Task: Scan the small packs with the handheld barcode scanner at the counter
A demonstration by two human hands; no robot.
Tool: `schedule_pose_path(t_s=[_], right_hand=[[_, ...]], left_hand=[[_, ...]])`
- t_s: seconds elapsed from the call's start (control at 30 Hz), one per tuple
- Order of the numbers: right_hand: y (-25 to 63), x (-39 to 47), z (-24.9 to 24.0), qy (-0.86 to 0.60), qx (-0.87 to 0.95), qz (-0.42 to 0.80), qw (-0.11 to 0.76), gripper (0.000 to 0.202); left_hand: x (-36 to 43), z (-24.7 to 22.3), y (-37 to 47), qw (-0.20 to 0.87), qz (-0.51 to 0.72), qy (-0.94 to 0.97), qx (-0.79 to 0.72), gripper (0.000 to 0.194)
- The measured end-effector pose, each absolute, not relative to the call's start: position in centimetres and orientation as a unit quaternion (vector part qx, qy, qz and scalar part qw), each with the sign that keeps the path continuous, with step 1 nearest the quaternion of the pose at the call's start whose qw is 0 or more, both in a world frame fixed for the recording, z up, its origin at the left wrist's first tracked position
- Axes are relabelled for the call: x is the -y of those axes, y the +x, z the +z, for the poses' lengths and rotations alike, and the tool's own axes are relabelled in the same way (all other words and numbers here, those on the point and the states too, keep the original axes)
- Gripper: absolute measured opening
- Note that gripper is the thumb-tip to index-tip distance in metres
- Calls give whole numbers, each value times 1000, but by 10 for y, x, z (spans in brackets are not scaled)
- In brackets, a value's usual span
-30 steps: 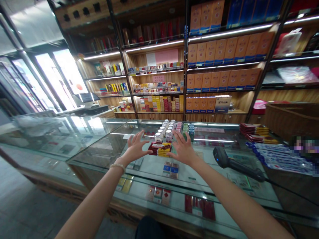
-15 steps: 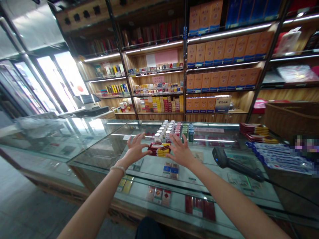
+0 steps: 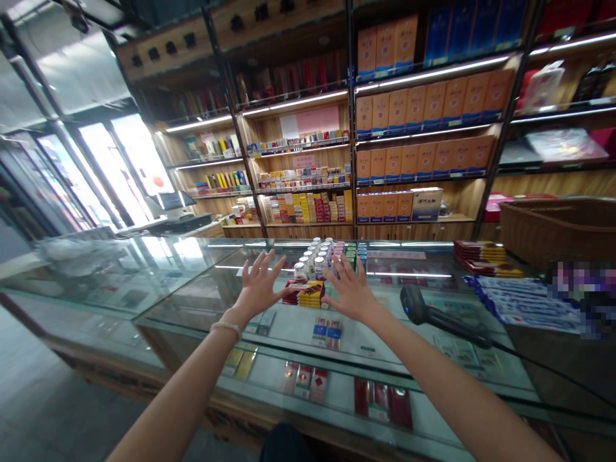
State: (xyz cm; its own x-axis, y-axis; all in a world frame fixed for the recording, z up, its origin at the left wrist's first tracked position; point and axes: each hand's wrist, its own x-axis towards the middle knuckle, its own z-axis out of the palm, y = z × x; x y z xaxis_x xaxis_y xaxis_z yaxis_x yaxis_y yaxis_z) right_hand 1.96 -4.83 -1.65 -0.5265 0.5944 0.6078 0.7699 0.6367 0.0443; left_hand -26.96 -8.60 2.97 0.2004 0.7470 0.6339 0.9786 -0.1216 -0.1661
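Note:
A small stack of red-and-yellow packs (image 3: 310, 294), with what looks like a brown chocolate bar pictured on top, lies on the glass counter (image 3: 192, 305). My left hand (image 3: 261, 282) is at its left side, open, fingers spread and pointing away from me. On the opposite side is my right hand (image 3: 350, 292), open too, with the fingers apart. Both thumbs point toward the ends of the stack; whether they touch it I cannot tell. Just behind the stack stand rows of white-lidded jars (image 3: 319, 264), beside green cans (image 3: 350, 251) partly hidden by my right fingers.
Right of my hands a black barcode scanner (image 3: 436, 314) lies with its cable trailing right. Beyond it are blue-and-white packets (image 3: 520, 301), more red-and-yellow packs (image 3: 481, 256) and a brown basket (image 3: 553, 224). Boxed goods fill the wall shelves (image 3: 428, 122). A monitor (image 3: 168, 200) stands far left.
My fingers have opened wider, and both hands have loosened away from the stack's ends. The stack stays in front of the jars. The view has shifted slightly right.

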Motion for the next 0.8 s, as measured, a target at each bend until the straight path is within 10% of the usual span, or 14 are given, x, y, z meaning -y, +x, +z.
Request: schedule_pose_path(t_s=[0.8], right_hand=[[125,64,26,-423,843,-213,256,75]], left_hand=[[76,58,-128,254,-220,-779,530,79]])
